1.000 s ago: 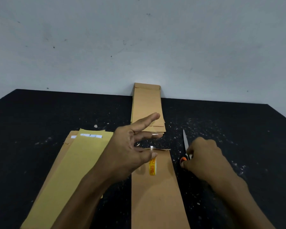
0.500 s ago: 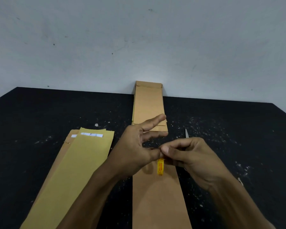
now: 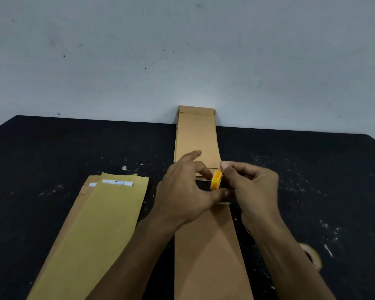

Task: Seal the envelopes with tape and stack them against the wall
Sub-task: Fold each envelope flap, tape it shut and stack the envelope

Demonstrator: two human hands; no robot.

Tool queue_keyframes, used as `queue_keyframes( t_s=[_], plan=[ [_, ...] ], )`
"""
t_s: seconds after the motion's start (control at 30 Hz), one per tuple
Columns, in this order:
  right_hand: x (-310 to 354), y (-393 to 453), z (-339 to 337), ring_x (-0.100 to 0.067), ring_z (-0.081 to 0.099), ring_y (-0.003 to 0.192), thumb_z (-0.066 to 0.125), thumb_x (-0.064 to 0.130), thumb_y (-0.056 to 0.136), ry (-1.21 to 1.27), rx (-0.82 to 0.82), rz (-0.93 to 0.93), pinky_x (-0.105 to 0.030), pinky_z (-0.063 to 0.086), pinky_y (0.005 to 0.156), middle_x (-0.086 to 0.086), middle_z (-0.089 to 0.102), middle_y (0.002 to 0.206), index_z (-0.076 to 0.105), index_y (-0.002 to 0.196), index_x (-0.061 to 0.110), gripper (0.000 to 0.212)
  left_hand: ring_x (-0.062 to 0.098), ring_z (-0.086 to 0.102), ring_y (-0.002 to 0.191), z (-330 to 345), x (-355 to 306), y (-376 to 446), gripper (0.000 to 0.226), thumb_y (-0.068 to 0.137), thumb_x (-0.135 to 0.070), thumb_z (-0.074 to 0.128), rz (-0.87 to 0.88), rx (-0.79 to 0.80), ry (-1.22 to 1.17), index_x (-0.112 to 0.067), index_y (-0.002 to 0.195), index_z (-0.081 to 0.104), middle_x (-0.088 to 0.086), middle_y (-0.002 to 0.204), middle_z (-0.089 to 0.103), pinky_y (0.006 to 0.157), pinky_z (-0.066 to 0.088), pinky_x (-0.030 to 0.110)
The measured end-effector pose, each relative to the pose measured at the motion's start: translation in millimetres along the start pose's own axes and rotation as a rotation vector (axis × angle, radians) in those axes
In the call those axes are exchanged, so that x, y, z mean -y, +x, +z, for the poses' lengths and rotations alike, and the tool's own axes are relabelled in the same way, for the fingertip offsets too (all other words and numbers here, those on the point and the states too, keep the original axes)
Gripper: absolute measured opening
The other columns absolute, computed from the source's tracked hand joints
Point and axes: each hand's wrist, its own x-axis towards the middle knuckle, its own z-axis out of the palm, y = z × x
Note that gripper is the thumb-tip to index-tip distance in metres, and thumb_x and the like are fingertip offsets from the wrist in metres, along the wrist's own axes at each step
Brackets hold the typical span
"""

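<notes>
My left hand (image 3: 182, 195) and right hand (image 3: 253, 187) both pinching the tape roll (image 3: 216, 180), envelope (image 3: 210, 252) beneath them, stack (image 3: 196, 135) just beyond.

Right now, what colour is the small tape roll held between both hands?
Yellow with orange-red print on the small tape roll, head view.

The desk (image 3: 52, 152) is black, flecked with white specks. The envelopes (image 3: 206, 256) are brown, one (image 3: 100, 224) mustard yellow with a white label. The tape (image 3: 217, 180) is yellow with orange print.
</notes>
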Motion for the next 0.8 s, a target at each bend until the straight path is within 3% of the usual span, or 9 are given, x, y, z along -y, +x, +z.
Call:
queue_keyframes(
  t_s=[0.07,0.13,0.23,0.37,0.57,0.7,0.8],
  plan=[
    [-6.6,6.2,0.8,-0.024,0.076,0.079,0.076,0.012,0.086,-0.05,-0.002,0.025,-0.039,0.062,0.068,-0.005,0.077,0.08,0.079,0.085,0.015,0.004,0.019,0.039,0.139,5.6,4.4,3.0,0.015,0.082,-0.037,0.075,0.019,-0.03,0.015,-0.023,0.085,0.071,-0.007,0.154,0.041,0.11,0.039,0.048],
    [-14.1,13.4,-0.5,-0.021,0.074,0.081,0.077,0.018,0.086,-0.284,-0.016,-0.018,-0.038,0.062,0.071,0.001,0.076,0.079,0.079,0.082,0.024,0.007,0.02,0.04,0.139,7.3,8.2,7.0,0.009,0.086,-0.031,0.071,0.001,-0.051,0.068,-0.022,0.086,0.071,-0.005,0.154,0.041,0.106,0.039,0.046],
    [-19.6,17.6,-3.4,-0.013,0.068,0.085,0.074,0.031,0.086,-0.67,-0.021,-0.09,-0.04,0.06,0.076,0.009,0.071,0.085,0.077,0.082,0.031,0.005,0.018,0.035,0.14,7.4,10.1,11.5,0.013,0.089,-0.034,0.067,-0.023,-0.006,0.217,-0.024,0.097,0.07,-0.006,0.158,0.035,0.105,0.039,0.045],
    [-28.3,21.5,-1.4,-0.016,0.067,0.084,0.072,0.037,0.086,-0.947,0.04,-0.079,-0.042,0.059,0.072,0.006,0.071,0.091,0.076,0.089,0.034,0.006,0.017,0.035,0.139,11.0,10.0,12.4,0.022,0.09,-0.046,0.064,-0.069,0.091,0.365,-0.025,0.095,0.067,-0.006,0.159,0.032,0.101,0.042,0.042],
    [-32.4,25.6,-2.0,-0.019,0.068,0.087,0.077,0.039,0.082,-0.977,0.066,-0.063,-0.043,0.06,0.074,0.002,0.071,0.097,0.075,0.089,0.032,0.01,0.018,0.037,0.137,14.9,10.5,13.6,0.028,0.091,-0.049,0.061,-0.056,0.1,0.436,-0.024,0.102,0.066,-0.006,0.159,0.031,0.098,0.044,0.038],
    [-29.3,27.3,-6.1,-0.02,0.068,0.089,0.085,0.042,0.072,-0.959,0.05,-0.044,-0.043,0.061,0.076,0.001,0.071,0.097,0.075,0.097,0.028,0.031,0.017,0.037,0.137,17.4,11.9,12.4,0.031,0.092,-0.049,0.06,-0.046,0.112,0.414,-0.023,0.109,0.064,-0.005,0.159,0.031,0.099,0.044,0.037],
    [-27.6,25.8,-5.6,-0.019,0.069,0.086,0.086,0.039,0.071,-0.956,0.034,-0.055,-0.042,0.061,0.075,0.003,0.071,0.091,0.074,0.088,0.029,0.023,0.016,0.037,0.138,16.6,13.8,12.1,0.033,0.091,-0.05,0.061,-0.033,0.109,0.398,-0.025,0.112,0.064,-0.007,0.159,0.03,0.1,0.043,0.038]
  ],
)
